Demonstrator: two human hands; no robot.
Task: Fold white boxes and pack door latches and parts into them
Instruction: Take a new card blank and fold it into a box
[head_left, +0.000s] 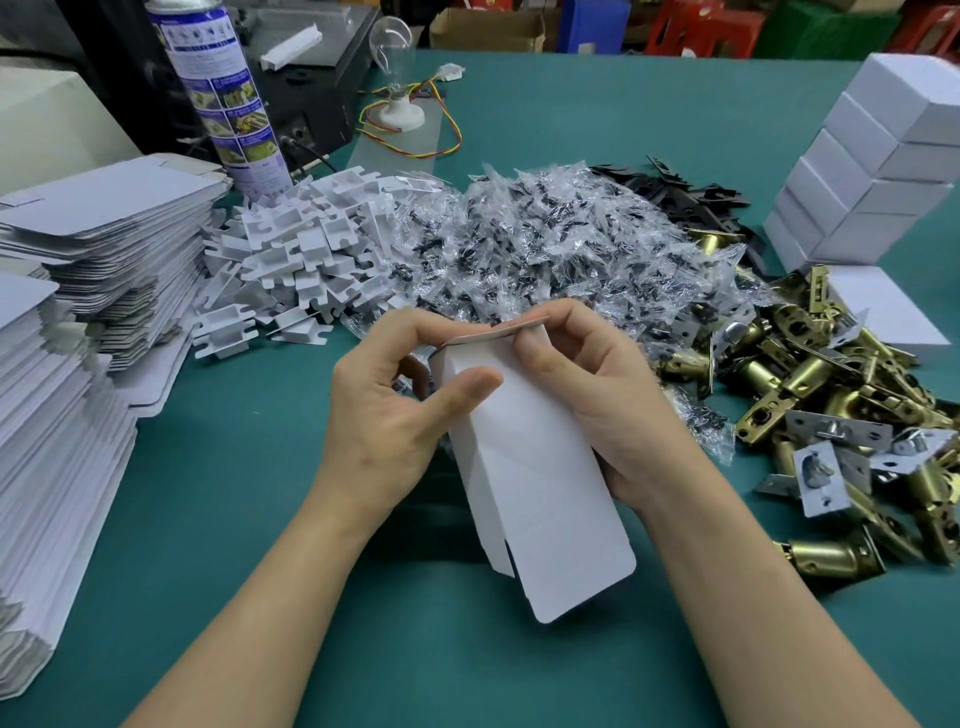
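The box (540, 493), smooth white card with a grey-brown inside, is held upright above the green tabletop (249, 545), half formed into a sleeve. Its long round-cornered flap hangs down toward the person. The left hand (384, 415) grips its left edge, with the thumb flat on the front panel and the fingers (410, 332) curled behind. The right hand (597, 395) cradles the right edge and pinches the top flap between thumb and forefinger, bending it over. Both sets of fingers are closed on the card.

Left of the fingers are tall stacks of flat die-cut blanks (104, 239). Beyond the fingers lie a heap of notched white card inserts (296, 249) and a mound of crinkled clear bags (545, 239) holding small dark parts. Right of the fingers is a pile of brass-coloured latches (831, 400), cylindrical with silver faceplates. Past them lie thin black plates (685, 192) and a stack of closed boxes (872, 171).

Far left beyond the fingers stands a spray can (223, 98) with a blue-and-white label of small picture panels. Its writing is too blurred to read. Near it is a clear bulb (392, 41) in a white holder with red and yellow wires.
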